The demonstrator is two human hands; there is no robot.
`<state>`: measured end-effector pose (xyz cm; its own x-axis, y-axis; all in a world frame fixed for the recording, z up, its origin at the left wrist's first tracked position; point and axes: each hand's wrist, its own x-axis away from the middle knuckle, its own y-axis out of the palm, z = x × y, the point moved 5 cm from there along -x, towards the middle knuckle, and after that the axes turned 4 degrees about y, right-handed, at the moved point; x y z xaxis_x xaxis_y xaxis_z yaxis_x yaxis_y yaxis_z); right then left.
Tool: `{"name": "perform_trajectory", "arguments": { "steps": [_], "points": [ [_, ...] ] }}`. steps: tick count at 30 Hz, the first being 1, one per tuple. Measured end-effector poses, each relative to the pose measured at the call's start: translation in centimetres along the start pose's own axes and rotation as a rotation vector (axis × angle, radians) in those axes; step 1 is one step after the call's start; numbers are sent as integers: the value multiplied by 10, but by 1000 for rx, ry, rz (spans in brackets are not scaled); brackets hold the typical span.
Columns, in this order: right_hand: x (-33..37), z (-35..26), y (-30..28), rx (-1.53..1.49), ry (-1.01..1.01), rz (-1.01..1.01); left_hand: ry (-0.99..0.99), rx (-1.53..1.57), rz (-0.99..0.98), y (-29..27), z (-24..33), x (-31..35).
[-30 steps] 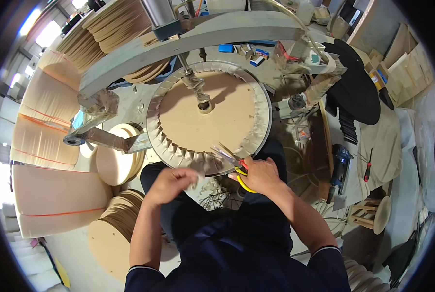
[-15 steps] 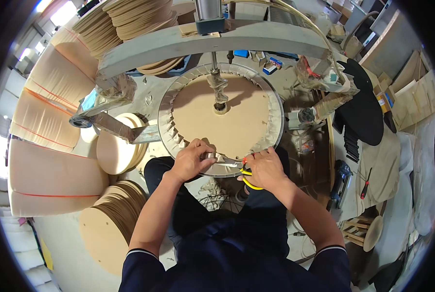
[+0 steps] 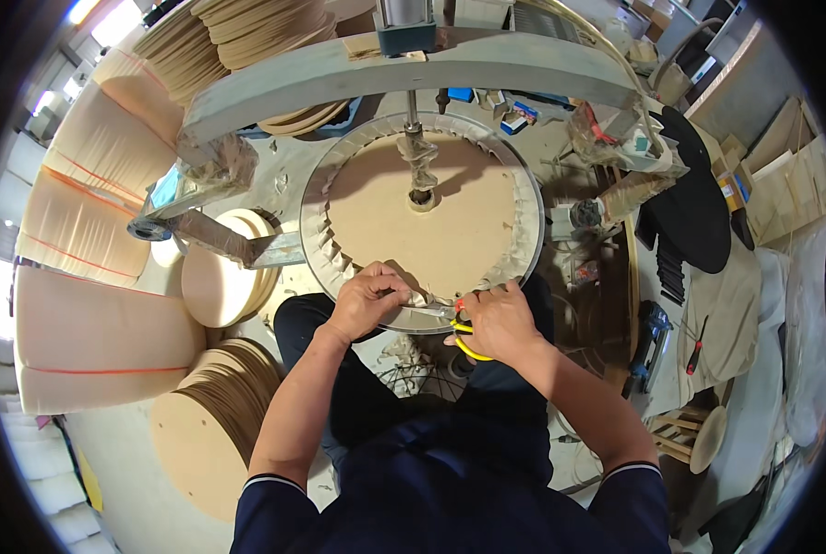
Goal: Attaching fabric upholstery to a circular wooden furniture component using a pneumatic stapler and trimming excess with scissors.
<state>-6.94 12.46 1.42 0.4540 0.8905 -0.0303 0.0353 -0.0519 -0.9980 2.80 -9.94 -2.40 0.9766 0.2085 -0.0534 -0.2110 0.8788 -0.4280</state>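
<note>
In front of me a round wooden board (image 3: pixel 385 231) lies face up inside a circular rim, with pale pleated fabric (image 3: pixel 526 217) folded over its edge all round. A vertical rod (image 3: pixel 420 152) wrapped in film presses down on the board's middle. My left hand (image 3: pixel 365 300) pinches the fabric at the near edge. Yellow-handled scissors (image 3: pixel 463 327) are in my right hand (image 3: pixel 503 323), their blades pointing left along that edge toward my left fingertips. My fingers partly cover the fabric between the blades, so I cannot tell whether it is being cut.
A grey beam (image 3: pixel 413 74) spans the far side above the board. Stacked wooden discs (image 3: pixel 214 434) and wrapped pale bundles (image 3: pixel 108 323) stand at left. On the right are a blue tool (image 3: pixel 651 337), a screwdriver (image 3: pixel 696 358) and black sheet material (image 3: pixel 685 203). A small wooden stool (image 3: pixel 694 439) stands lower right.
The view has shifted slightly. Both hands stay at the near edge with the same hold, and the scissors have moved a little left toward my left fingers.
</note>
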Motion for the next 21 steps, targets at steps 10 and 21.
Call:
{"name": "perform_trajectory", "arguments": {
  "steps": [10, 21],
  "points": [
    [6, 3, -4, 19, 22, 1, -141, 270, 109, 20, -11, 2],
    [10, 20, 20, 7, 3, -152, -362, 648, 444, 40, 0, -7]
  ]
}}
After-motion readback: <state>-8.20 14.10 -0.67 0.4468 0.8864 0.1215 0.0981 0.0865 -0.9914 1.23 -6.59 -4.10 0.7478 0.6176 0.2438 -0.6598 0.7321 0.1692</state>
